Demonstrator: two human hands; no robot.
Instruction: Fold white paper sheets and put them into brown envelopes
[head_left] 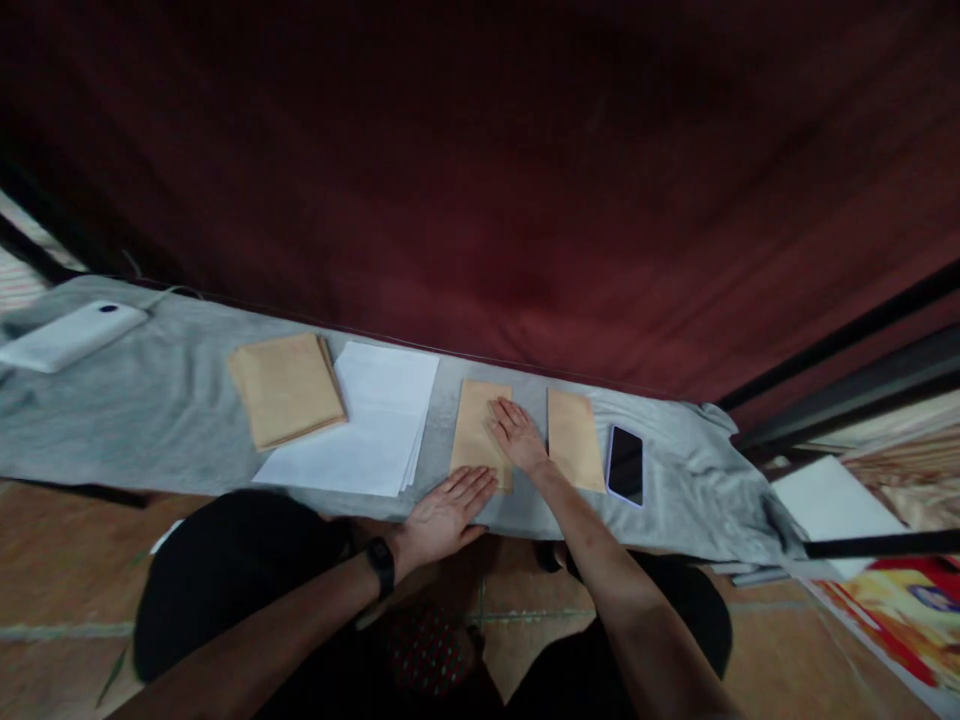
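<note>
A brown paper envelope [470, 425] lies flat on the grey cloth in front of me. My left hand [448, 510], with a black watch on the wrist, rests its outstretched fingers on the near edge of this envelope. On its right side my right hand [517, 432] lies flat, fingers extended and pointing away to the left. Neither hand grips anything. Just right of my right hand is a second brown envelope [576, 440]. To the left, a stack of white paper sheets [375, 420] is partly covered by a pile of larger brown envelopes [289, 390].
A phone with a lilac edge [625, 465] lies right of the second envelope. At the far left of the cloth-covered surface [180, 400] sits a white device [75, 335] with a cable. Dark red fabric [480, 200] hangs behind. Dark metal bars [840, 335] stand at the right.
</note>
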